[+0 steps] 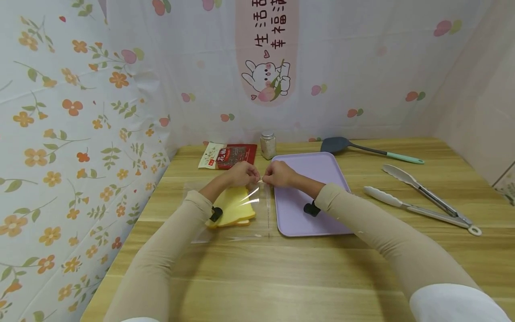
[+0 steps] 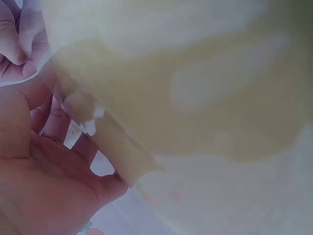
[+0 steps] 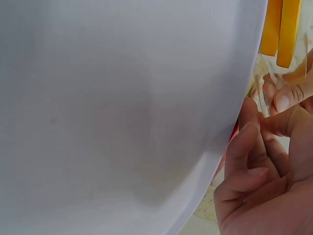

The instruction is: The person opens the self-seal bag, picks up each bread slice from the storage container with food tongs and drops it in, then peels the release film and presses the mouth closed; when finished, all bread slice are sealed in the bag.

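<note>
A clear plastic bag point(image 1: 263, 219) lies on the table, and a stack of yellow slices like bread point(image 1: 237, 203) shows through its film. At the bag's far right corner my left hand point(image 1: 241, 174) pinches the edge between thumb and fingers. Right beside it, my right hand point(image 1: 279, 173) pinches the same corner, fingertips almost meeting the left ones. The left wrist view has the film stretching from the left hand point(image 2: 54, 181). In the right wrist view, the right hand point(image 3: 264, 186) has its fingers curled, with the orange-yellow slice edges point(image 3: 288, 29) beyond.
Under my right forearm lies a lilac tray point(image 1: 297, 223). Behind the hands are a red spice packet point(image 1: 241, 154) and a small glass jar point(image 1: 268, 145). Farther right lie a spatula point(image 1: 362, 146) with a mint handle and spread metal tongs point(image 1: 430, 205). A printed curtain point(image 1: 193, 67) stands behind the table.
</note>
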The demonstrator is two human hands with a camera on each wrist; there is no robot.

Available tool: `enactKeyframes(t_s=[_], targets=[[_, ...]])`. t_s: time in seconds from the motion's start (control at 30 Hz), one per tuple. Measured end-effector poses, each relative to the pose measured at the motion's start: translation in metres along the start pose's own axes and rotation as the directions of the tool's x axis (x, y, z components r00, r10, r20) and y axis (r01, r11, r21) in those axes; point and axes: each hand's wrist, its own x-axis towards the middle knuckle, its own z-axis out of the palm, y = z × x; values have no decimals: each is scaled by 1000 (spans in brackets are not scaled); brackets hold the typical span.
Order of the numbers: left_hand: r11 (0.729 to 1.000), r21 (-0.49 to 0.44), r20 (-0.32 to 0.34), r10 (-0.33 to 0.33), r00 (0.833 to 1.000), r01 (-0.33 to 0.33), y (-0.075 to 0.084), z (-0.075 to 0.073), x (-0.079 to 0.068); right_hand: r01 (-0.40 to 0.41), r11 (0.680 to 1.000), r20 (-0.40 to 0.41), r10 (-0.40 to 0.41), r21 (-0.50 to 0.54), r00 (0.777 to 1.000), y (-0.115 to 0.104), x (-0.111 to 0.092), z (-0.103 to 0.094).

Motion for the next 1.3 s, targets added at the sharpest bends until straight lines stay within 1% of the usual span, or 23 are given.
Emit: enactKeyframes(t_s=[0.27,0.6,0.87,1.1,1.2,1.3], targets=[[1000,-5,-1,3,1000,-3,1,0,0,-14,1000,8,14,-1,1000,-3,-3,-1],[1000,-4,0,5,1000,-5,2,0,-2,-2,999,19,2,41,1000,-2,-4,-3],[1000,-28,5,5,1000,-4,1,-1,-1,22,998,21,-23,51,1000,-2,-4,-4],[1000,3,1,22,1000,-22,0,0,1,43,996,24,-45,81,999,-2,-3,-4],[1000,-4,8,15,1000,-15,0,0,1,33,994,35,-37,106,999,-3,-2,-4],[1000,-14,12,11,1000,-11,-1,1,1,10,995,39,-14,101,999,-3,-1,-3]])
